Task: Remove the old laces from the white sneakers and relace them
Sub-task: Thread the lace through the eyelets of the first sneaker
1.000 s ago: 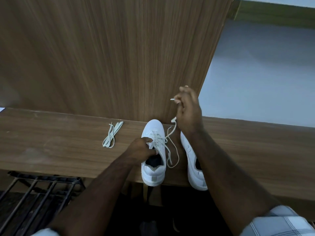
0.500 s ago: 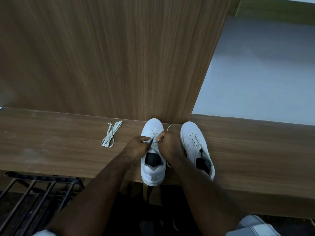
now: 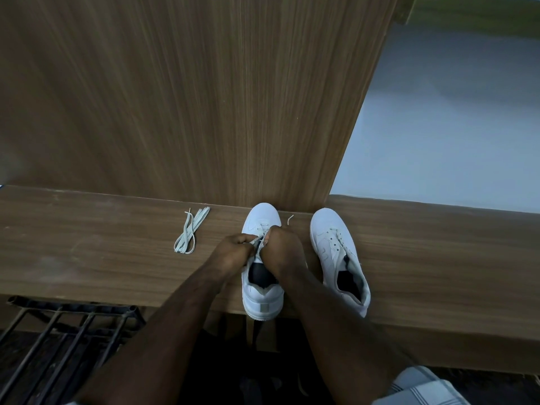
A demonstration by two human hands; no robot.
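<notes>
The left sneaker [image 3: 262, 267] stands on the wooden worktop [image 3: 87, 258], toe against the upright wooden panel [image 3: 204, 97] and heel overhanging the near edge, and it is the shoe being worked on: both hands meet over its eyelet rows, with a lace [image 3: 260, 244] running between them. The left hand [image 3: 233, 252] has its fingers curled round the lace at the shoe's left eyelets, and the right hand [image 3: 282, 244] pinches it at the right ones, a loose lace tip [image 3: 290, 220] poking out beyond the knuckles toward the panel. The step looks like threading or drawing the lace through an upper pair of eyelets, so this shoe seems well into relacing; the next move probably calls for pulling the slack even on both sides and feeding the tip into the next hole up, holding the tongue flat meanwhile. The right sneaker [image 3: 339, 258] stands just beside it, angled outward, with what appears to be only a lace across its lowest eyelets (its upper holes show bare). A folded lace bundle [image 3: 190, 232] lies well apart to the left on the worktop, likely a removed or spare lace. The hands hide the eyelets being worked, so which hole the tip enters cannot be told. A dark metal rack [image 3: 67, 331] shows below the worktop edge.
</notes>
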